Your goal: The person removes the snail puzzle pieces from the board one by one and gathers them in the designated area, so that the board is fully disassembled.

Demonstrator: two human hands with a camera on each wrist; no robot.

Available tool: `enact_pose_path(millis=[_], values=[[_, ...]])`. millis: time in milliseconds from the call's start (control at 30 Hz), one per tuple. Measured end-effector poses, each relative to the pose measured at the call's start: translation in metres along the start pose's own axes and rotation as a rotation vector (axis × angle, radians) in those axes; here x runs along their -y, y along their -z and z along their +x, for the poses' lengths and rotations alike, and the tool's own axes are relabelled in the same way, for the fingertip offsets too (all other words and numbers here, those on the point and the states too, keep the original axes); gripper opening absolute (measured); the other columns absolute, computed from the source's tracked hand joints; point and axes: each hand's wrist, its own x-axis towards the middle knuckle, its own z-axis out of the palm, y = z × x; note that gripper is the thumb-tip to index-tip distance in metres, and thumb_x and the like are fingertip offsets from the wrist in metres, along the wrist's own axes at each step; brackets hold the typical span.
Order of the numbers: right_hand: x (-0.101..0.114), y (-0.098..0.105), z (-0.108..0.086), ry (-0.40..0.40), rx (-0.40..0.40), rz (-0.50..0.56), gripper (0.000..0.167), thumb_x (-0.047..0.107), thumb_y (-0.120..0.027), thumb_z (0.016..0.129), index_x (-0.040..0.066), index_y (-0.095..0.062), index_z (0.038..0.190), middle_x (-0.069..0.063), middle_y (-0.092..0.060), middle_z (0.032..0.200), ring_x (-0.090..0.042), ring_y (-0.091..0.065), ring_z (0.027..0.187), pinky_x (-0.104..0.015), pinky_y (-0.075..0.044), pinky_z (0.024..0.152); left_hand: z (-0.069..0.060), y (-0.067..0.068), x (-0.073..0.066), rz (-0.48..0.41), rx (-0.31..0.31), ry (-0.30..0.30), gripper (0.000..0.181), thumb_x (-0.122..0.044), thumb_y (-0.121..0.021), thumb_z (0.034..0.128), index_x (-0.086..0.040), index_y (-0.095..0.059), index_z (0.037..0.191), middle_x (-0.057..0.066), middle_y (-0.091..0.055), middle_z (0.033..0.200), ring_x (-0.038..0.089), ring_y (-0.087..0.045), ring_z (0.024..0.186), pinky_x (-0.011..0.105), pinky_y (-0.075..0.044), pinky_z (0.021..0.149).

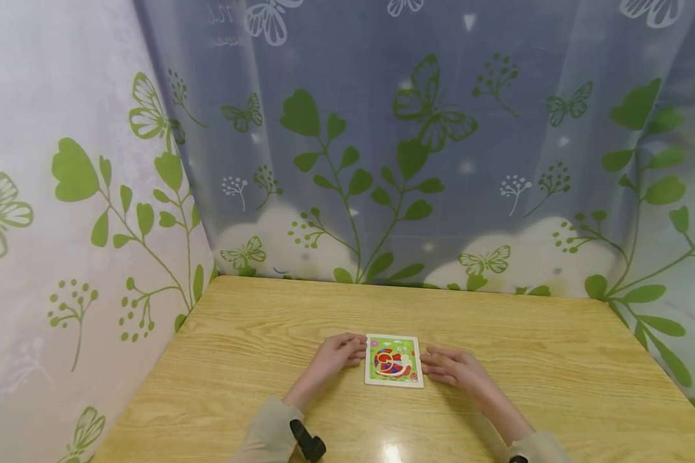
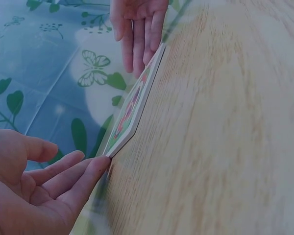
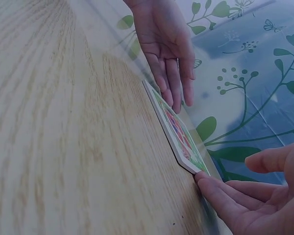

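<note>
A square puzzle board [image 1: 394,361] with a white rim and a red and blue snail picture on green lies flat on the wooden table. The left hand [image 1: 337,357] is at its left edge; in the left wrist view that hand's [image 2: 54,183] fingertips touch the board's [image 2: 132,105] corner. At the right edge is the right hand [image 1: 455,368]; the right wrist view has this hand [image 3: 255,188] with a fingertip against the board's [image 3: 179,134] corner. Fingers of both hands are relaxed and fairly straight, thumbs apart from the board.
The light wooden table [image 1: 266,321] reaches back to a blue curtain [image 1: 347,161] printed with green leaves and butterflies. A pale printed curtain [image 1: 64,225] hangs along the left side. A black band [image 1: 307,441] is on the left sleeve.
</note>
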Motion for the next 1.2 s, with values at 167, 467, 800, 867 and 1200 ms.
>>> enact_pose_path(millis=[167, 467, 800, 867, 1200], values=[[-0.001, 0.001, -0.003, -0.012, -0.002, 0.009, 0.056, 0.015, -0.044, 0.109, -0.024, -0.027, 0.146, -0.035, -0.048, 0.143, -0.026, -0.066, 0.118, -0.033, -0.054, 0.099, -0.003, -0.002, -0.001, -0.007, 0.009, -0.001, 0.037, -0.014, -0.047, 0.1084, 0.012, -0.058, 0.133, 0.027, -0.067, 0.124, 0.032, -0.068, 0.113, 0.035, -0.058, 0.092], [-0.002, 0.004, -0.010, -0.005, 0.007, -0.007, 0.059, 0.018, -0.046, 0.108, -0.024, -0.027, 0.146, -0.035, -0.048, 0.143, -0.028, -0.066, 0.119, -0.032, -0.054, 0.100, -0.005, -0.006, 0.001, -0.025, 0.012, 0.000, 0.035, -0.012, -0.049, 0.1075, 0.011, -0.059, 0.132, 0.027, -0.067, 0.124, 0.033, -0.069, 0.113, 0.034, -0.059, 0.090], [-0.004, 0.004, -0.017, -0.020, -0.010, 0.010, 0.058, 0.017, -0.047, 0.108, -0.022, -0.029, 0.146, -0.034, -0.050, 0.142, -0.028, -0.067, 0.117, -0.033, -0.054, 0.099, -0.010, -0.008, 0.000, -0.030, 0.040, -0.015, 0.036, -0.012, -0.048, 0.1077, 0.012, -0.058, 0.133, 0.028, -0.066, 0.125, 0.033, -0.068, 0.113, 0.036, -0.059, 0.092], [-0.005, 0.005, -0.018, -0.022, -0.004, 0.014, 0.059, 0.018, -0.047, 0.108, -0.022, -0.028, 0.147, -0.034, -0.050, 0.142, -0.027, -0.067, 0.117, -0.033, -0.055, 0.098, -0.012, -0.008, 0.000, -0.031, 0.042, -0.012, 0.037, -0.013, -0.048, 0.1077, 0.012, -0.058, 0.134, 0.028, -0.066, 0.125, 0.033, -0.068, 0.113, 0.036, -0.059, 0.092], [-0.004, 0.006, -0.023, -0.025, 0.017, 0.012, 0.061, 0.020, -0.048, 0.108, -0.024, -0.028, 0.146, -0.033, -0.049, 0.144, -0.025, -0.067, 0.117, -0.031, -0.055, 0.098, -0.017, -0.009, 0.001, -0.022, 0.045, -0.006, 0.040, -0.016, -0.049, 0.1080, 0.012, -0.056, 0.135, 0.027, -0.065, 0.127, 0.033, -0.068, 0.114, 0.037, -0.059, 0.091]])
